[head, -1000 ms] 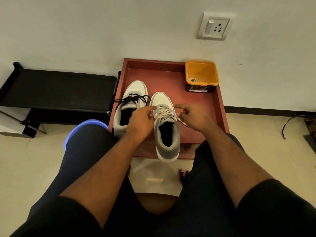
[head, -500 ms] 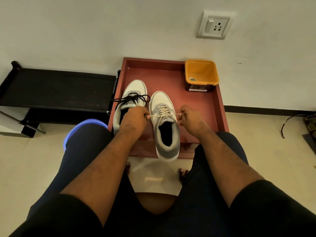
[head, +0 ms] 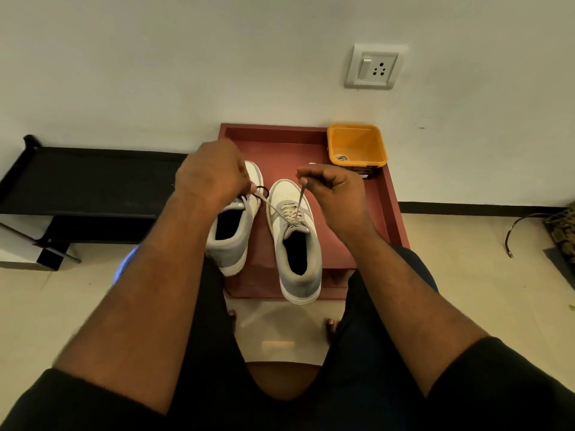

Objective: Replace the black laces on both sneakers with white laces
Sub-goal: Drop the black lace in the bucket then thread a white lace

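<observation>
Landmark for all positions: the red tray (head: 392, 213) set against the wall.

Left of the tray, a black low bench (head: 93, 178) runs along the wall.

Left hand (head: 214, 175): raised over the tray's left half, fingers curled shut, pinching one end of the white lace (head: 270, 206). The lace runs taut from that pinch, down and rightward, to the eyelets of the right sneaker (head: 295, 241). Directly under this hand stands the left sneaker (head: 231, 231), toe toward the wall, partly hidden by the hand and forearm. A loop of black lace (head: 263, 191) shows at its front, just beside the hand; whether the fingers touch it cannot be determined.

Right sneaker: at the tray's centre, toe toward the wall, heel overhanging the near edge. White lace is threaded across its eyelets. It lies between and below both hands.

Right hand (head: 336, 191): raised over the tray's right half, closed, thumb and forefinger pinching the other lace end, which drops nearly straight down to the right sneaker's eyelets.

An orange tub (head: 357, 147) occupies the tray's far right corner, apart from the right hand.
</observation>
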Action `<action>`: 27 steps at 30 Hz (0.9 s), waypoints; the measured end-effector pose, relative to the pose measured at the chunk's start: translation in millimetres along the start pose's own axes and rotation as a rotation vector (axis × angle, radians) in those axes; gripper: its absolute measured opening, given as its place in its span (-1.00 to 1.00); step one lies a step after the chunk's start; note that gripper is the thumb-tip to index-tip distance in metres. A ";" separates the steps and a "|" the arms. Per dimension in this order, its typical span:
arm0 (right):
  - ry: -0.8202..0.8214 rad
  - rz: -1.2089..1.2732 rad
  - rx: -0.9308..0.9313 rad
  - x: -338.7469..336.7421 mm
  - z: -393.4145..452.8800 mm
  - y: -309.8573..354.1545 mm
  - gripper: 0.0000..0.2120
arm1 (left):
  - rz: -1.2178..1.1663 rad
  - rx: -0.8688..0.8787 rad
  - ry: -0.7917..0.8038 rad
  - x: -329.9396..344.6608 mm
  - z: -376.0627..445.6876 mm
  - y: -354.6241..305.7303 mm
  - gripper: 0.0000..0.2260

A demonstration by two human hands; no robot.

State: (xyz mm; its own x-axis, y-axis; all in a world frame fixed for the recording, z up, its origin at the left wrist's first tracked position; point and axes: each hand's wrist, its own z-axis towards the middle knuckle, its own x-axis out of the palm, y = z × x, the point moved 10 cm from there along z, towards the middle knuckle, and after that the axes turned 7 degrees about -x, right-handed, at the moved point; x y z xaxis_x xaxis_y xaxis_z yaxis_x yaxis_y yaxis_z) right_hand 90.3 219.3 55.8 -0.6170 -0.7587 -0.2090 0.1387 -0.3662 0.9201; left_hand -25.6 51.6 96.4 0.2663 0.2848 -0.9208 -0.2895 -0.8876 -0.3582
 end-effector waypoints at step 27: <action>0.109 0.119 0.026 0.9 13.8 17.7 -0.80 | -0.752 0.309 0.312 99.2 -9.8 -32.5 -0.81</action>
State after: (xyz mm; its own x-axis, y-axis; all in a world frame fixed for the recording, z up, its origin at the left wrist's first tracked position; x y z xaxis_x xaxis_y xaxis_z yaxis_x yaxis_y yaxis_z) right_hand 81.5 219.6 76.5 -0.5098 -0.8503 -0.1309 0.1847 -0.2567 0.9487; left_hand 19.3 105.2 18.2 0.7137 0.6039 -0.3549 -0.1599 -0.3529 -0.9219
